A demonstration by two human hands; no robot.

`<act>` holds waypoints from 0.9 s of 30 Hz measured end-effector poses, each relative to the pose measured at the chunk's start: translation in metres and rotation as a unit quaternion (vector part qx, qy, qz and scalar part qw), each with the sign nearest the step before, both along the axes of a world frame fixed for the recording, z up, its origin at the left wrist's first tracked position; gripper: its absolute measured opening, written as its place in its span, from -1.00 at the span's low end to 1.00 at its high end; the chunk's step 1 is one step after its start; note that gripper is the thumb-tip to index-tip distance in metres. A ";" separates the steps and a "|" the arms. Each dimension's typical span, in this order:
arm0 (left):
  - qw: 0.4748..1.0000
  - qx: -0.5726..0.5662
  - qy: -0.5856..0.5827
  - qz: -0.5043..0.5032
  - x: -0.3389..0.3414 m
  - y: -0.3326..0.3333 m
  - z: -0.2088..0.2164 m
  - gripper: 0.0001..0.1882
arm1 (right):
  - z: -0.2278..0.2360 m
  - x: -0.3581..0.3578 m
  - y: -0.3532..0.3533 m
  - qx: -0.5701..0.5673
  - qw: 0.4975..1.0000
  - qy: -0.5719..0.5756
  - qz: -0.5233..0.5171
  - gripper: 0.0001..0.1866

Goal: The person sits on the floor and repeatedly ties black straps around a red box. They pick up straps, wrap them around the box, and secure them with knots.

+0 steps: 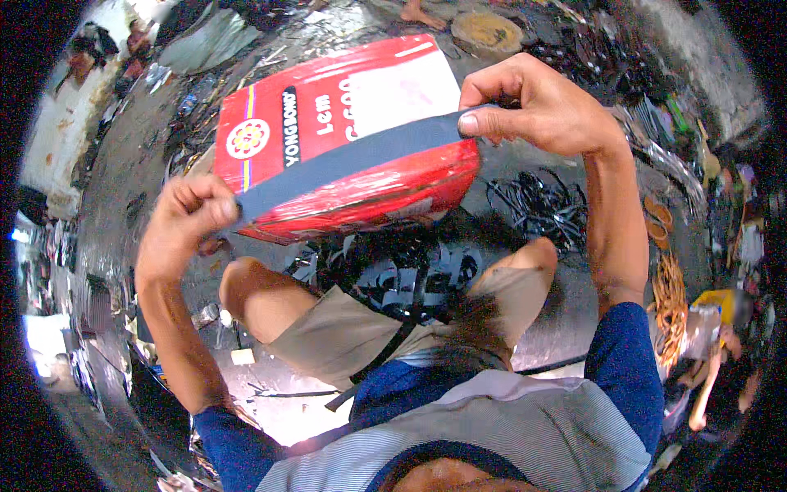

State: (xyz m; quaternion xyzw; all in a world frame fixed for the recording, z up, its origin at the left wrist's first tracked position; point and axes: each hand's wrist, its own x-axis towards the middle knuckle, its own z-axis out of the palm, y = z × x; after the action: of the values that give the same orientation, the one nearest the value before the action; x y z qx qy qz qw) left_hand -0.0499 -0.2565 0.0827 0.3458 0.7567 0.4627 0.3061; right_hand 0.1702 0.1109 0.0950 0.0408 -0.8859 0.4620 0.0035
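Observation:
A flat dark grey strip (352, 157) spans between my two hands, looking like rubber or webbing. My left hand (184, 217) pinches its left end between thumb and fingers. At the upper right, my right hand (537, 108) grips the other end, thumb on top. Just behind the strip stands a red box-shaped tin (373, 78) with a white patch and a round flower emblem; the strip crosses in front of its near edge. Between my knees lies a heap of black strips (410, 266), partly in shadow.
A tangle of thin black strips (537, 209) sits on the floor right of the tin. Farther right are tan strips (668, 291), a yellow object (716, 307) and a wooden handle (705, 389). A round wooden block (486, 33) lies at the far side amid dark scraps.

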 end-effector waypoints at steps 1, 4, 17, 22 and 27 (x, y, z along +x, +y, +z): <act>0.997 -0.040 0.058 0.029 -0.013 0.000 0.006 -0.76 | -0.001 -0.011 0.002 0.019 1.000 -0.009 -0.016 -0.74; 0.970 -0.082 0.223 0.056 -0.068 0.000 0.003 -0.72 | -0.023 -0.044 0.010 0.068 0.996 0.022 -0.043 -0.76; 0.949 0.170 0.262 -0.053 0.036 0.217 -0.067 -0.65 | -0.045 -0.052 -0.011 0.258 0.923 0.124 -0.257 -0.67; 0.944 0.205 0.257 -0.035 0.040 0.220 -0.074 -0.78 | -0.048 -0.041 -0.003 0.322 0.902 0.200 -0.206 -0.79; 0.929 0.237 0.282 -0.030 0.043 0.221 -0.078 -0.86 | -0.054 -0.030 -0.005 0.325 0.892 0.239 -0.203 -0.80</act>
State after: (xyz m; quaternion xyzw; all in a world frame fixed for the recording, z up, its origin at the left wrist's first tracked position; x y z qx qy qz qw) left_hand -0.0067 -0.0356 0.0042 0.5469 0.6695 0.5026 0.0034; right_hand 0.1400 0.1055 0.0411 -0.0320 -0.9482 0.1140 0.2949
